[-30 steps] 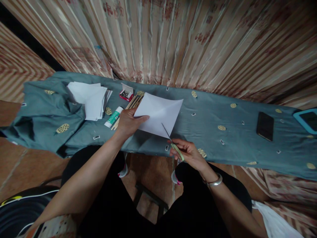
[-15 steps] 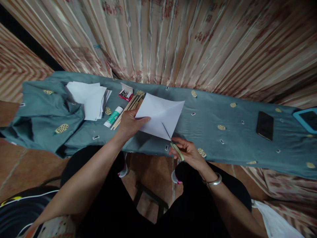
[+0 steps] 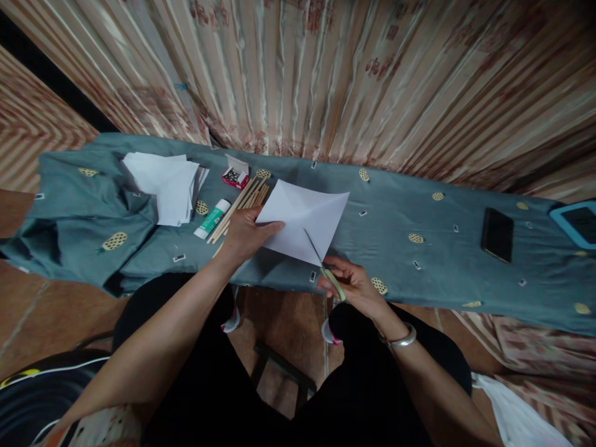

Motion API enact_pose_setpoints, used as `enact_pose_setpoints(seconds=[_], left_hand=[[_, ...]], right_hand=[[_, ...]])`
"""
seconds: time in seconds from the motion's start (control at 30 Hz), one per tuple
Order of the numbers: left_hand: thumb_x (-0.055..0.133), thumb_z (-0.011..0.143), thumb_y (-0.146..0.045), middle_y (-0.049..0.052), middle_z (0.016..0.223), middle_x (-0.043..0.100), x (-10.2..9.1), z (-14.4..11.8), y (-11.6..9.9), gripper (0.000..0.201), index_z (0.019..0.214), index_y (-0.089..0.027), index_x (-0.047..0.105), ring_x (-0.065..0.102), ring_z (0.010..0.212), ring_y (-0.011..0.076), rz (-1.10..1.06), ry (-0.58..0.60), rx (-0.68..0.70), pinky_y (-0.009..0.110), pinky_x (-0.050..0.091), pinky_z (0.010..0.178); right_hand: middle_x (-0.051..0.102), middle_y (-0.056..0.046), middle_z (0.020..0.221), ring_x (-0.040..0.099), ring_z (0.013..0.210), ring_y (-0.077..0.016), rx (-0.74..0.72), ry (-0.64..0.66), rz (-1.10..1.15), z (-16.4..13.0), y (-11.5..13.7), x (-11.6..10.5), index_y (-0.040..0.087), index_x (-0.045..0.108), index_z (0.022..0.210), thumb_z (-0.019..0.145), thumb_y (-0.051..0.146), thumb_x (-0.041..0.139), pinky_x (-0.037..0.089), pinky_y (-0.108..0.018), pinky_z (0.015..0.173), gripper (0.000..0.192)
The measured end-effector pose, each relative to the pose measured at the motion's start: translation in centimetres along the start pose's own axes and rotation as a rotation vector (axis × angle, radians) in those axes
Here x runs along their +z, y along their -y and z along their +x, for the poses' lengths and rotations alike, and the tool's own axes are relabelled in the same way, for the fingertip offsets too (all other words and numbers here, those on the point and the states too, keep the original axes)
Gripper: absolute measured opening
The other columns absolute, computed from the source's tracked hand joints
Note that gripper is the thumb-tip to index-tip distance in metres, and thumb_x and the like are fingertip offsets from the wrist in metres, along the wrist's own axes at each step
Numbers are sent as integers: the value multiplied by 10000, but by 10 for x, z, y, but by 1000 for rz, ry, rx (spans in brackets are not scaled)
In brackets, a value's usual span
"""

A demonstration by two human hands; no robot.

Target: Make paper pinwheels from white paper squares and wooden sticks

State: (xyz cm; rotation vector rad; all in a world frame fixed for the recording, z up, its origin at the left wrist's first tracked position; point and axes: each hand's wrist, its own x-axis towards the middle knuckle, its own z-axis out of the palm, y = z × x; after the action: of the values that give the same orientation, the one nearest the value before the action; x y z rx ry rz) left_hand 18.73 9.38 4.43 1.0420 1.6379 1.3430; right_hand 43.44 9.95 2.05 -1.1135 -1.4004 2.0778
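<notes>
Two hands at table edge: left hand (image 3: 243,236) grips paper (image 3: 305,218), right hand (image 3: 352,287) scissors (image 3: 326,268).

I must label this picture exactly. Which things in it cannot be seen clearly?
Head view only:
- Scissors: handles hidden inside the right hand.
- White sheet: its near-left corner is covered by the left hand.
- Small red box: contents too small to tell.
- Blue-framed tablet: cut off by the right edge.
- Wooden sticks: near ends hidden behind the left hand.
</notes>
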Motion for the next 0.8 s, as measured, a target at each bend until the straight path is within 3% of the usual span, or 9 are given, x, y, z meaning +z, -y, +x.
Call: enact_pose_setpoints(seconds=[0.8], left_hand=[[771, 579, -333, 50, 803, 762, 3, -2, 0, 363, 874, -123, 756, 680, 708, 217, -16, 28, -23, 313, 548, 651]], right_hand=[[673, 33, 644, 551, 456, -67, 7, -16, -5, 0, 2, 1, 191, 607, 1049, 643, 403, 832, 376, -159, 381, 510]])
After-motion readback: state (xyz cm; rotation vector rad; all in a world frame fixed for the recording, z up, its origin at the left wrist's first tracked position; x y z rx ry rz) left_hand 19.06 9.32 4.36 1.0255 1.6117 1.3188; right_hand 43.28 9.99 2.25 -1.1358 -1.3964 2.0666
